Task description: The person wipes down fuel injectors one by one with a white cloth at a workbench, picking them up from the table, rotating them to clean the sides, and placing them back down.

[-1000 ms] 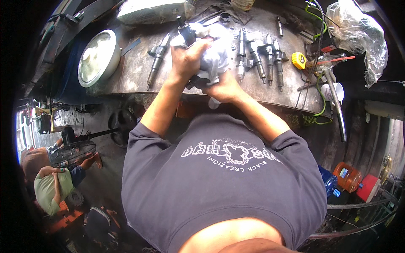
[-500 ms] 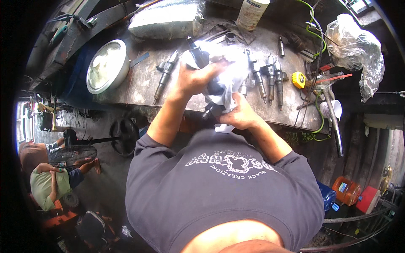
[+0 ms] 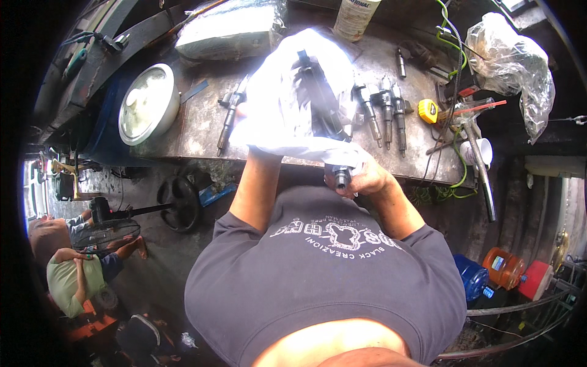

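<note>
A white cloth (image 3: 275, 79) is spread over the bench in front of me, brightly washed out by light. On it lies a dark fuel injector (image 3: 318, 98), tilted, its lower end pointing toward my body. My right hand (image 3: 372, 176) is closed round that lower end, with a fold of the cloth across it. My left forearm (image 3: 260, 183) runs up under the cloth, which hides nearly all of the left hand and its fingers. Another injector (image 3: 227, 122) rests left of the cloth. Several more injectors (image 3: 387, 110) lie side by side on the right.
The metal bench (image 3: 195, 131) carries a white lidded bowl (image 3: 147, 104), a plastic-wrapped block (image 3: 229, 30), a can (image 3: 356, 18), a yellow tape measure (image 3: 428, 111) and a white cup (image 3: 477, 151). A clear plastic bag (image 3: 516, 67) hangs at right. Other people (image 3: 76, 275) are at far left.
The white cloth has been opened out from a bunched wrap and now covers my left hand. The injector lies exposed on it. My right hand has shifted slightly right and down.
</note>
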